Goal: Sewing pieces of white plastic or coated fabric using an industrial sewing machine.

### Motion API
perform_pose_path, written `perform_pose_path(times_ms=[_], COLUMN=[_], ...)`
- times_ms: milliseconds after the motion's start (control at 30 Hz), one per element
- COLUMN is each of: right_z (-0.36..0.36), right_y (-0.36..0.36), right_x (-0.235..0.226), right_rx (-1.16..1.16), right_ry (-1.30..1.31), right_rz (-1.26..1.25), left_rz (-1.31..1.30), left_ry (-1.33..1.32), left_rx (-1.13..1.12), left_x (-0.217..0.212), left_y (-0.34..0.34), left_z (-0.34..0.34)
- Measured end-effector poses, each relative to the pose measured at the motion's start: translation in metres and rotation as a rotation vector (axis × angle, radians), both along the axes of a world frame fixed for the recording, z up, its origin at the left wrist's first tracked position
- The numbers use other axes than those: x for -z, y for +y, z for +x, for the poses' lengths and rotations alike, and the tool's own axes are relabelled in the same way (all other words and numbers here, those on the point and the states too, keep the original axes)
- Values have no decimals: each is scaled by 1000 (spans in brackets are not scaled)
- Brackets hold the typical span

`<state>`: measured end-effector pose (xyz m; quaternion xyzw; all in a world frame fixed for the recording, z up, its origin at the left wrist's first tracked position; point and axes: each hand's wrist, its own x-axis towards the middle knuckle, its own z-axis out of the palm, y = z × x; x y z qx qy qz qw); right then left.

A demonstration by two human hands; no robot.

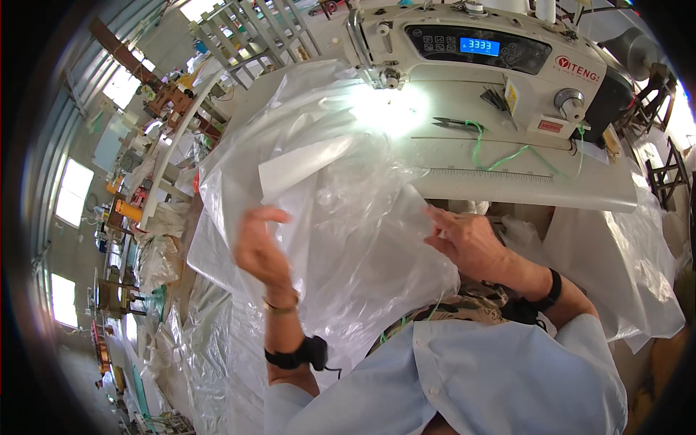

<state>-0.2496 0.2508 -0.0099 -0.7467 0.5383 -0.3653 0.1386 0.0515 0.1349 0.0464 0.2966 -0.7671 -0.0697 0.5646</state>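
Observation:
A large sheet of translucent white plastic (348, 246) lies crumpled over the left part of the sewing table and hangs down over my lap. My left hand (261, 243), slightly blurred, is raised over its left side with the fingers loosely curled and apart, nothing visible between them. At the sheet's right edge is my right hand (465, 243), thumb and index finger spread; whether the fingertips touch the plastic is unclear. A folded white strip (304, 167) lies on the sheet. Beyond it stands a sewing machine (471, 51), its lamp glaring over the needle area.
Dark thread snips (457, 124) and loose green thread (499, 165) lie on the sewing table (536, 190) beneath the machine arm. More plastic sheeting (616, 261) hangs at the right. A grey metal rack (250, 40) stands behind, and plastic piles up at the left.

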Motion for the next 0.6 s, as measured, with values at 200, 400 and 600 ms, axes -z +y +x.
perform_pose_path(times_ms=[200, 400, 600], right_z=[59, 53, 47], right_y=[-17, -17, -29], right_x=[18, 37, 38], right_rx=[-85, -216, -209], right_ry=[191, 350, 63], right_rz=[-3, 258, 125], left_rz=[124, 173, -275], left_ry=[-434, -13, 105], left_rx=[-76, -63, -647], left_x=[35, 24, 36], left_y=[30, 42, 52], left_z=[-81, 2, 147])
